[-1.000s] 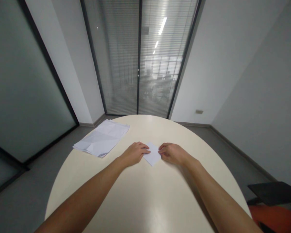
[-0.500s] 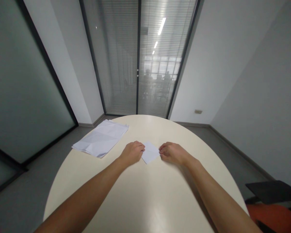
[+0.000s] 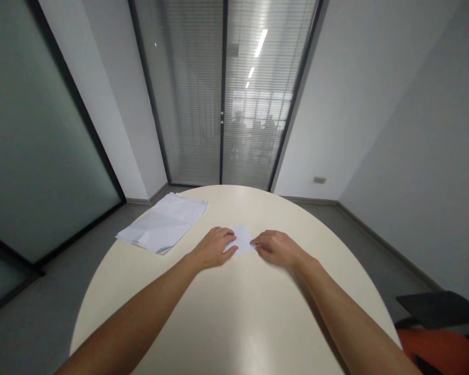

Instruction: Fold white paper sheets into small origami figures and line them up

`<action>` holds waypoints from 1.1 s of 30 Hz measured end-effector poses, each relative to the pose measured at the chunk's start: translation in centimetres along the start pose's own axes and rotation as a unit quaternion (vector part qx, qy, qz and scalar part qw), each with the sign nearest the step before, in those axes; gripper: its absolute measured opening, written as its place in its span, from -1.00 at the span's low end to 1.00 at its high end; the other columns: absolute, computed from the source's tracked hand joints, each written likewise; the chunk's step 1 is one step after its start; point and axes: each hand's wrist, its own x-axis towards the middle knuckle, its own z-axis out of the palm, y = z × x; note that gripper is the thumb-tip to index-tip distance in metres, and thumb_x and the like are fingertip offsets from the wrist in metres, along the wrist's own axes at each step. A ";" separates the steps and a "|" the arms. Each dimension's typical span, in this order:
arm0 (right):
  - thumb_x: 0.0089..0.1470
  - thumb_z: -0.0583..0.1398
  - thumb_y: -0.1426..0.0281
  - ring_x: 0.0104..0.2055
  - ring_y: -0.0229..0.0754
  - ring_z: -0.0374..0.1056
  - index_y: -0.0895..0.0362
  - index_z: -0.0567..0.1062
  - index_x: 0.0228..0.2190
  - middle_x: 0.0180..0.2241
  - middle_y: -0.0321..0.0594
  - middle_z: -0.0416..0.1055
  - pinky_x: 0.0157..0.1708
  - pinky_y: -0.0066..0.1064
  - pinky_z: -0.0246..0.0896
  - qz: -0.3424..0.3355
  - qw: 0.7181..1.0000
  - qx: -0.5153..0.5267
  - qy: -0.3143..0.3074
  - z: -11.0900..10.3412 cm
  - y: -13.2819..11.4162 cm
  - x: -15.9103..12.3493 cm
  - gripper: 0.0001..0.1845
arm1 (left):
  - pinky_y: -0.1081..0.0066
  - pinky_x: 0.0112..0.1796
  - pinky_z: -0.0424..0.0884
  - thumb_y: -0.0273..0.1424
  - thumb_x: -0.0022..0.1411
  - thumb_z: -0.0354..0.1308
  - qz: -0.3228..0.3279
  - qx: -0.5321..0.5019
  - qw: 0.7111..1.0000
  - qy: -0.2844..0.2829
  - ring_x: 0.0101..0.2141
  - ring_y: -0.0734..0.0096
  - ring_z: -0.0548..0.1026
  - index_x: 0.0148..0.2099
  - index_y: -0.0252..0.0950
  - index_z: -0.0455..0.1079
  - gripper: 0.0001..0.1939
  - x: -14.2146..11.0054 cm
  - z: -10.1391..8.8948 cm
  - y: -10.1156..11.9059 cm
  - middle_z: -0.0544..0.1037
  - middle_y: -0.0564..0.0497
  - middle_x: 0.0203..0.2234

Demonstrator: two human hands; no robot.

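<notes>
A small folded piece of white paper (image 3: pixel 242 235) lies on the round cream table (image 3: pixel 234 307), between my two hands. My left hand (image 3: pixel 216 247) rests over its left side, thumb and fingers apart, with the fingertips on the paper. At the right corner, my right hand (image 3: pixel 276 247) has its fingers and thumb closed together on the edge of the paper. Both hands cover parts of the paper's sides, so its full outline is hidden.
A stack of creased white paper sheets (image 3: pixel 166 221) lies at the table's far left. An orange and black chair (image 3: pixel 437 338) stands at the lower right, beyond the table edge. Glass panels with blinds (image 3: pixel 195 104) rise behind the table.
My left thumb has spread away from the fingers, which now reach further over the paper. My right hand has shifted slightly left. The paper has turned or changed its outline.
</notes>
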 end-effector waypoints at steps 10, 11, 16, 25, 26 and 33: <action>0.15 0.14 0.43 -0.12 -0.10 0.47 0.10 0.61 -0.11 -0.15 -0.15 0.59 -0.03 -0.28 0.32 -0.021 1.000 0.020 -0.003 -0.1 -1.0 0.3 -0.68 | 0.11 0.13 0.26 -0.14 0.29 0.17 -0.001 0.001 1.000 -0.013 0.07 0.12 0.42 0.09 -0.23 0.47 -0.59 0.1 -0.1 -0.1 0.49 -0.14 0.03; 0.16 0.14 0.42 -0.12 -0.10 0.47 0.10 0.61 -0.11 -0.16 -0.15 0.58 -0.02 -0.28 0.32 -0.023 1.000 0.021 -0.003 -0.1 -1.1 0.3 -0.69 | 0.12 0.13 0.26 -0.14 0.28 0.18 -0.001 0.000 1.000 -0.013 0.08 0.12 0.41 0.09 -0.24 0.47 -0.58 0.1 -0.1 -0.1 0.49 -0.15 0.05; 0.21 0.14 0.38 -0.03 -0.08 0.44 0.09 0.56 -0.01 -0.06 -0.09 0.54 0.02 -0.24 0.32 -0.019 1.000 0.018 0.015 0.0 -1.1 0.3 -0.66 | 0.12 0.13 0.26 -0.10 0.23 0.22 0.007 -0.013 1.000 -0.027 0.12 0.11 0.38 0.02 -0.26 0.47 -0.58 0.1 -0.2 0.0 0.50 -0.13 0.09; 0.28 0.13 0.36 0.03 -0.04 0.40 0.12 0.55 0.00 -0.04 -0.06 0.54 0.07 -0.17 0.29 -0.037 0.998 0.015 0.038 0.9 -0.2 0.4 -0.68 | 0.10 0.10 0.28 -0.11 0.13 0.31 0.000 -0.040 0.998 -0.038 0.12 0.04 0.36 0.13 -0.27 0.39 -0.41 0.2 -0.3 0.1 0.58 -0.10 -0.01; 0.28 0.13 0.37 0.01 -0.05 0.40 0.12 0.57 -0.04 -0.07 -0.07 0.55 0.06 -0.18 0.29 -0.042 0.998 0.018 0.038 0.9 -0.2 0.4 -0.70 | 0.11 0.10 0.28 -0.15 0.13 0.31 0.000 -0.039 0.999 -0.038 0.12 0.04 0.36 0.13 -0.26 0.39 -0.44 0.2 -0.3 0.1 0.56 -0.09 0.02; 0.27 0.16 0.36 -0.07 -0.09 0.43 0.11 0.62 -0.15 -0.16 -0.09 0.58 0.01 -0.23 0.30 -0.048 0.998 0.022 0.045 1.2 0.1 0.7 -0.76 | 0.12 0.09 0.30 -0.42 0.14 0.18 0.026 -0.023 0.999 -0.035 0.09 0.10 0.39 0.08 -0.26 0.44 -0.58 0.2 -0.1 0.2 0.50 -0.06 0.13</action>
